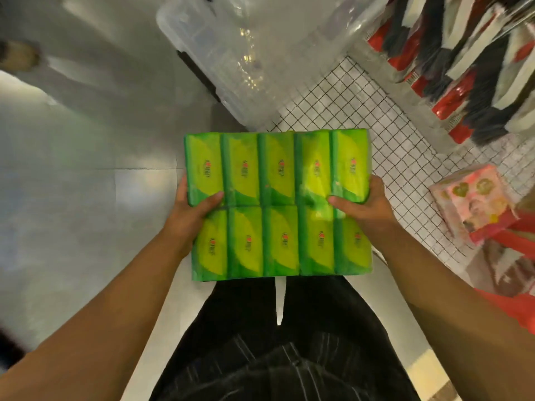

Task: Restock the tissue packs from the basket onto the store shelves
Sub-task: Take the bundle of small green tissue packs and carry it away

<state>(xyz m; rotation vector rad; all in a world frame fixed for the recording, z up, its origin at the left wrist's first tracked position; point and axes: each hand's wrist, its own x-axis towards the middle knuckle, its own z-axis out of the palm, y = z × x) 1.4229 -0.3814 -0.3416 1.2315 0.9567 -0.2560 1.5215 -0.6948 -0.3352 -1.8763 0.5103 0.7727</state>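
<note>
A large green bundle of tissue packs [278, 204], two rows of several small packs wrapped together, is held flat in front of my waist. My left hand [192, 211] grips its left edge, thumb on top. My right hand [366, 204] grips the right edge, thumb lying across the top face. The bundle hovers over the floor at the corner of a wire grid shelf [385, 146]. No basket is clearly identifiable in view.
A clear plastic storage bin [231, 53] stands on the floor ahead. On the wire shelf to the right sit a pink tissue pack [474, 201] and red, black and white packages [463, 68]. Grey tiled floor [86, 169] lies to the left.
</note>
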